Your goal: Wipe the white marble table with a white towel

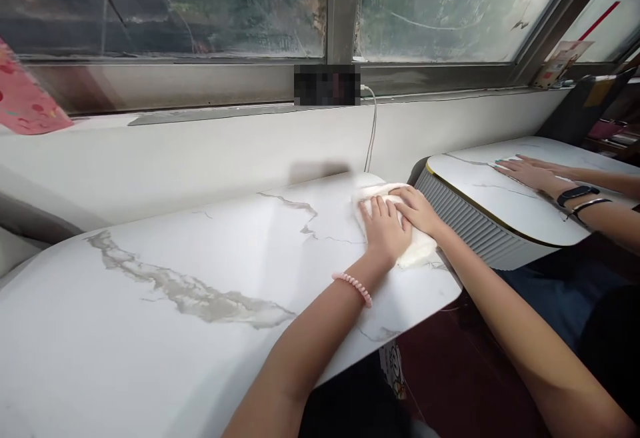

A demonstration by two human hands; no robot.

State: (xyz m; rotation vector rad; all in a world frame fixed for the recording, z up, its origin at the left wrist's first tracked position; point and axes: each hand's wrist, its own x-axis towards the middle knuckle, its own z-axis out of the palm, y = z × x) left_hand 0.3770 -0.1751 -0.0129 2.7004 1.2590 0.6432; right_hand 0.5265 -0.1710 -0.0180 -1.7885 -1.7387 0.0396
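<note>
A white cloth [424,249] lies bunched on the far right corner of the white marble-patterned table [225,251]. My left hand [387,228] rests on it with fingers apart and flat, pressing from above. Beside it, my right hand [417,208] also lies on the cloth, fingers stretched across its upper right part. The two hands are close together, the right thumb near the left fingers. A pink beaded bracelet [354,286] circles my left wrist. Much of the cloth is covered by the hands.
To the right stands a second white table [500,191] with a gold edge and ribbed side; another person's hands [530,175] lie on it. Behind are a white wall [200,158], a window frame [344,11] and a white cable [373,131]. A pink item [30,98] hangs at left.
</note>
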